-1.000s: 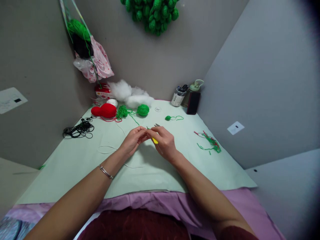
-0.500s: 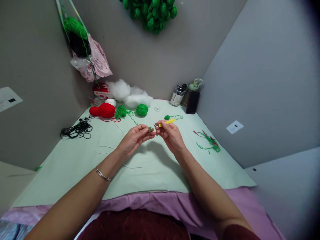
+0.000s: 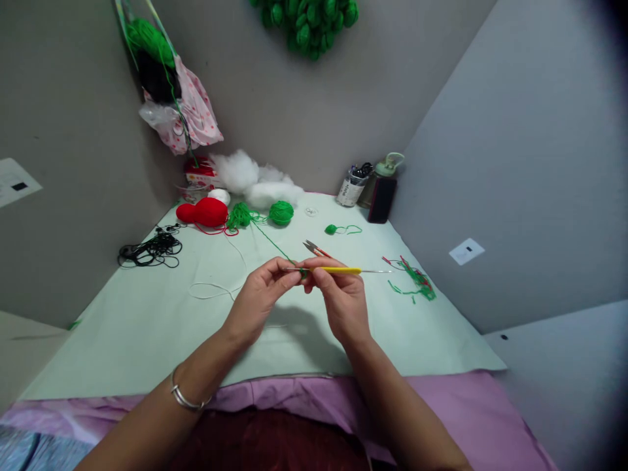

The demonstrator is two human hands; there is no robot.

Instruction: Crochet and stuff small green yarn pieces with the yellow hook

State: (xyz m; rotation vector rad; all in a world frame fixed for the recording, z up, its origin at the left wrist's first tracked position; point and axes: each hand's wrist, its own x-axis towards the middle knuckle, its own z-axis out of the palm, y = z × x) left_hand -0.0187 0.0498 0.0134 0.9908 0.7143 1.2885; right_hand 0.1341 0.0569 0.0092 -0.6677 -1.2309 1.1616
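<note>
My right hand (image 3: 338,294) is closed round a crochet hook (image 3: 343,270) with a yellow handle and metal ends, held level. Pinched in my left hand (image 3: 267,288) is a small green crochet piece (image 3: 303,273), mostly hidden by fingers, with the hook's left tip at it. A strand of green yarn (image 3: 273,243) runs from the piece back to a loose green skein (image 3: 240,215). Just beyond my fingers lie thread snips (image 3: 316,248) with red handles. Farther back sits a small green crocheted piece (image 3: 331,229) with a yarn tail.
Along the back stand red yarn (image 3: 209,212), a green yarn ball (image 3: 281,212), white stuffing (image 3: 240,171), a pen cup (image 3: 350,188), a phone (image 3: 382,200) and a bottle (image 3: 387,167). Black cord (image 3: 152,250) lies left, yarn scraps (image 3: 417,280) right. Grey walls enclose the table.
Both hands have come nearer to me and closer together. The hook has turned from slanted to level, and the snips behind my hands now show more fully.
</note>
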